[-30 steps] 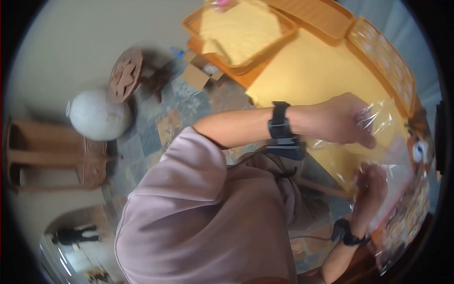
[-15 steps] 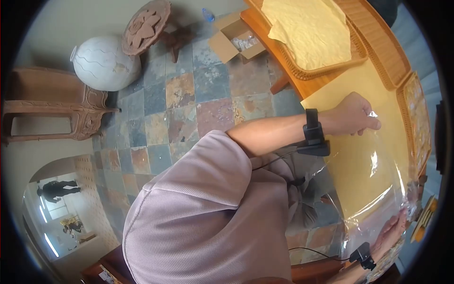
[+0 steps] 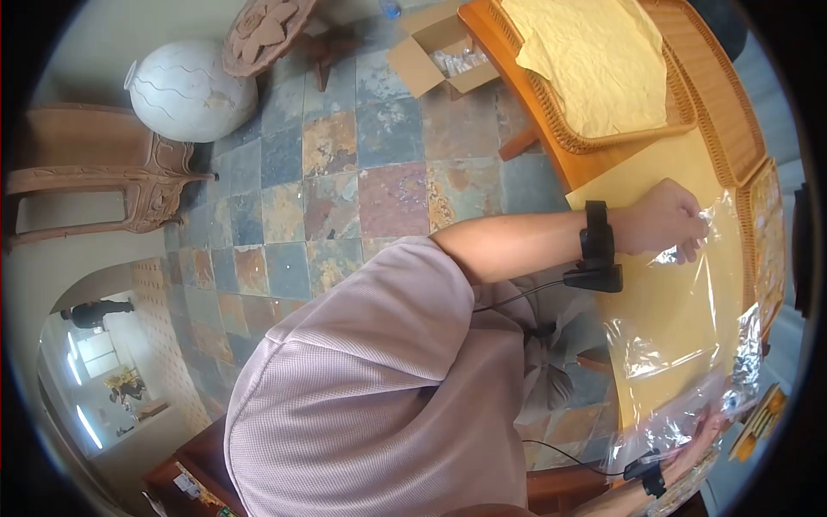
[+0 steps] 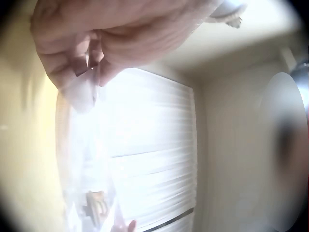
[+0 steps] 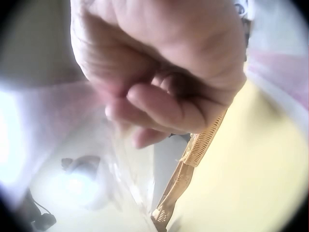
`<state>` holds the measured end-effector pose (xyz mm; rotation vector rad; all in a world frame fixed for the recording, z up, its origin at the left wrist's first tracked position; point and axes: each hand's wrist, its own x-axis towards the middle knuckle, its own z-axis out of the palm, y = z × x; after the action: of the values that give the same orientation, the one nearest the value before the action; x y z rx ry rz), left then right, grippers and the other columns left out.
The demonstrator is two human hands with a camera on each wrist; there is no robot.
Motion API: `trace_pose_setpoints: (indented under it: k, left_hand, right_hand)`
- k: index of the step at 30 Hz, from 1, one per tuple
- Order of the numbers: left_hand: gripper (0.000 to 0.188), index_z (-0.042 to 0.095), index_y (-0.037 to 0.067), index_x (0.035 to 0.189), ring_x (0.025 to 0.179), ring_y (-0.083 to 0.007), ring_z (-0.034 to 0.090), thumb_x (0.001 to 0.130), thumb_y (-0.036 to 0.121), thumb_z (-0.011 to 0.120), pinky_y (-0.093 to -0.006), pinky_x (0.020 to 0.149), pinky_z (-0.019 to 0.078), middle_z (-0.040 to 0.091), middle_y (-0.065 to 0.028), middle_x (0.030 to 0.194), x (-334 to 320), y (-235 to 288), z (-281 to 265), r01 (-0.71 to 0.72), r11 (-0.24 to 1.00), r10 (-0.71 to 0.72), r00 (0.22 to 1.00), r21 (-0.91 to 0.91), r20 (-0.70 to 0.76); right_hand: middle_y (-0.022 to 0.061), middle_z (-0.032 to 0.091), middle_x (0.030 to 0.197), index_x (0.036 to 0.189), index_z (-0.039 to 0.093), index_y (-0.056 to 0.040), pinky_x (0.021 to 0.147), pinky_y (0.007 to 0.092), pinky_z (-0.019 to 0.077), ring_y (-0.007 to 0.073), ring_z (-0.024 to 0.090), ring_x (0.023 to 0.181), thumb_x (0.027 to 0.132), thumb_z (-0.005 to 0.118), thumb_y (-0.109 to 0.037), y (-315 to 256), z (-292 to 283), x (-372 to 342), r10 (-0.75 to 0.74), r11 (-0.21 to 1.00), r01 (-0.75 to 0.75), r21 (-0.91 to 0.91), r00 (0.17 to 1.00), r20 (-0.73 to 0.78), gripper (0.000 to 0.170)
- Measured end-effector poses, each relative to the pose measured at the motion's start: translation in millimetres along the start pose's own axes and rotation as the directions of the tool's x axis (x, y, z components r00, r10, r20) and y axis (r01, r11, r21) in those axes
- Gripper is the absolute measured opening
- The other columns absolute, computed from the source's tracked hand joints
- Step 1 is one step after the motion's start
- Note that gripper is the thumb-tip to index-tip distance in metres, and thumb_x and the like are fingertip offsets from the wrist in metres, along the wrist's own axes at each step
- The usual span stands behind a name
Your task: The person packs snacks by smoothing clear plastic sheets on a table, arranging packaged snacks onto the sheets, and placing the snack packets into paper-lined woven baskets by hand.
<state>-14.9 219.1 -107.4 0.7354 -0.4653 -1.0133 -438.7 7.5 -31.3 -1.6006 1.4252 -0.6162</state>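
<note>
Film, clear and glossy, is located at the right of the head frame, above a flat yellow paper, and extends between both hands. Left hand: located at the upper right; fingers bent inward, tips together, pinching the upper end of the film. The left wrist view confirms the pinch, with the film hanging below the fingertips and a bright window behind. Right hand: located at the lower right, at the opposite end of the film. In the right wrist view its fingers are curled with little gap, holding the film at a pinkish strip. A black wrist strap is fitted at the left wrist.

Surroundings: the yellow paper lies on an orange table. A woven tray at the upper right holds crumpled yellow paper. A second tray adjoins it on the right; a patterned tray is positioned below that. An open cardboard box stands on the tiled floor at top center. A white round pot is at the upper left, beside a carved wooden disc.
</note>
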Motion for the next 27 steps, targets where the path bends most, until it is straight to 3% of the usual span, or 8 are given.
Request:
trace_pose_setpoints:
  k: [1,10,12,14,17,20,23,27]
  left_hand:
    - [0.024,0.066,-0.005,0.088,0.063,-0.0182,0.068,0.096,0.017,0.071,-0.0304,0.057,0.0565,0.069,-0.0131,0.079,1,2,1,0.003,1.0,-0.003,1.0,-0.002,0.004]
    - [0.022,0.067,-0.008,0.097,0.073,-0.0205,0.067,0.09,0.012,0.074,-0.034,0.063,0.0545,0.068,-0.0128,0.081,3,0,8,-0.023,0.969,0.043,0.996,0.245,-0.077]
    - [0.023,0.064,-0.007,0.098,0.086,-0.0265,0.064,0.083,0.01,0.071,-0.0395,0.077,0.0537,0.064,-0.0127,0.085,-11,3,21,-0.374,0.187,0.679,0.718,0.908,0.156]
    - [0.029,0.061,-0.005,0.099,0.091,-0.0322,0.06,0.078,0.014,0.069,-0.0441,0.084,0.0499,0.06,-0.015,0.089,-33,9,43,-0.397,-0.048,0.591,0.729,0.916,0.347]
    - [0.031,0.062,-0.004,0.093,0.088,-0.0337,0.06,0.082,0.025,0.067,-0.0444,0.076,0.0491,0.06,-0.0182,0.088,-72,-18,79,-0.627,0.175,0.193,0.778,0.759,0.598]
    - [0.035,0.063,-0.002,0.084,0.089,-0.031,0.058,0.084,0.032,0.065,-0.0407,0.071,0.0454,0.06,-0.0147,0.087,-112,-48,100,-0.648,0.208,0.236,0.76,0.733,0.605]
    - [0.027,0.065,0.003,0.08,0.092,-0.0305,0.057,0.081,0.03,0.065,-0.0394,0.07,0.0433,0.059,-0.0106,0.085,-108,-76,104,-0.665,-0.017,0.304,0.708,0.746,0.638]
    - [0.021,0.064,0.008,0.072,0.083,-0.0309,0.059,0.077,0.028,0.066,-0.0399,0.067,0.0439,0.061,-0.0091,0.077,-102,-67,90,-0.702,0.174,0.275,0.708,0.691,0.651]
  right_hand:
    - [0.0121,0.031,0.169,0.163,0.022,-0.0033,0.128,0.0498,0.011,0.0304,0.024,0.156,0.103,0.054,-0.058,11,-11,9,-0.018,0.997,0.022,-0.077,0.998,0.056,0.087]
    - [0.015,0.034,0.167,0.163,0.034,-0.0123,0.12,0.0409,0.0238,0.0256,0.03,0.154,0.103,0.05,-0.055,-46,74,-84,0.151,0.988,-0.154,-0.001,0.97,-0.193,0.075]
    - [0.017,0.032,0.168,0.161,0.034,-0.0065,0.121,0.0428,0.0231,0.0258,0.029,0.154,0.105,0.049,-0.052,-30,82,-80,0.146,0.989,-0.146,0.017,0.97,-0.196,0.074]
    - [0.0127,0.051,0.152,0.151,0.046,-0.0006,0.103,0.029,0.0403,0.0157,0.05,0.13,0.106,0.054,-0.043,-25,94,-104,0.205,0.973,-0.193,0.126,0.975,-0.085,0.062]
    - [0.0058,0.066,0.115,0.126,0.061,-0.0021,0.084,0.0219,0.0471,0.0097,0.06,0.098,0.105,0.062,-0.032,1,114,-119,0.079,0.928,-0.106,0.357,0.993,0.089,0.036]
    - [0.0041,0.063,0.102,0.113,0.063,-0.003,0.079,0.0237,0.0465,0.0103,0.058,0.091,0.105,0.063,-0.033,-8,134,-140,0.125,0.992,-0.126,0.031,0.992,0.026,0.031]
    - [0.0019,0.06,0.096,0.105,0.061,-0.0036,0.072,0.0238,0.0439,0.0097,0.056,0.086,0.104,0.064,-0.034,-12,154,-150,-0.073,0.986,0.088,0.144,0.992,-0.107,0.03]
    - [0.0057,0.065,0.105,0.116,0.062,-0.0032,0.084,0.0298,0.0468,0.0137,0.059,0.096,0.105,0.061,-0.035,14,124,-126,0.038,0.918,-0.08,0.388,0.993,0.114,0.033]
